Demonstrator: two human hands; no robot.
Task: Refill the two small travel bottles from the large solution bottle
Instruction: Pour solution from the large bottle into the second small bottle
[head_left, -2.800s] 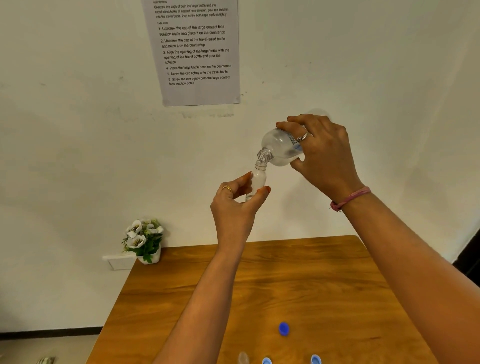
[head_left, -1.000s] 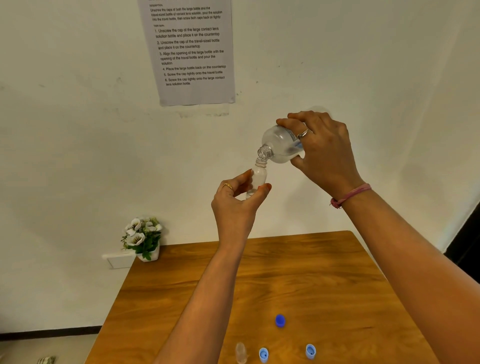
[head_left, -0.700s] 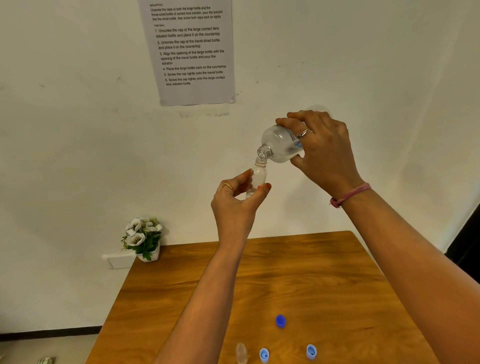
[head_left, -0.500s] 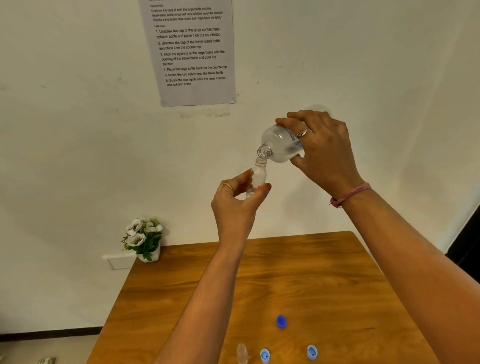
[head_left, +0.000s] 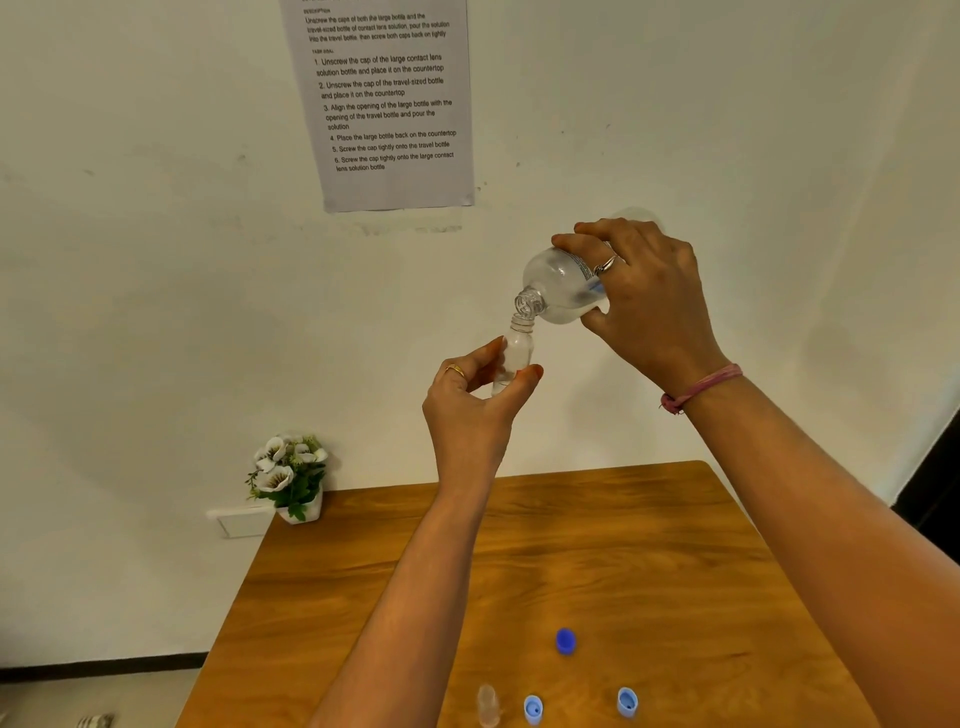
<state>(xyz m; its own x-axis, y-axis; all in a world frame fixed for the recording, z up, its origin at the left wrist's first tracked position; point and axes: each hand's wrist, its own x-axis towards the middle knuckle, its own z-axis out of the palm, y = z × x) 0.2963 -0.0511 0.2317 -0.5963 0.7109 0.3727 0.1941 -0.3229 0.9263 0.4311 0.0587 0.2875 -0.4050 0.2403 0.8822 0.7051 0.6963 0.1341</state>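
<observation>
Gripping a tilted large bottle (head_left: 563, 291) and small travel bottle (head_left: 518, 353), both hands hover above the wooden table (head_left: 649, 561) against a white wall (head_left: 156, 260).

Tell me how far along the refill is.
Done: three blue caps lie off on the wooden table. In hand: right hand tips the large clear bottle over the small clear bottle pinched by the left hand. Left: second small bottle, recapping.

Both hands (head_left: 483, 410) raised; fingers curled
</observation>
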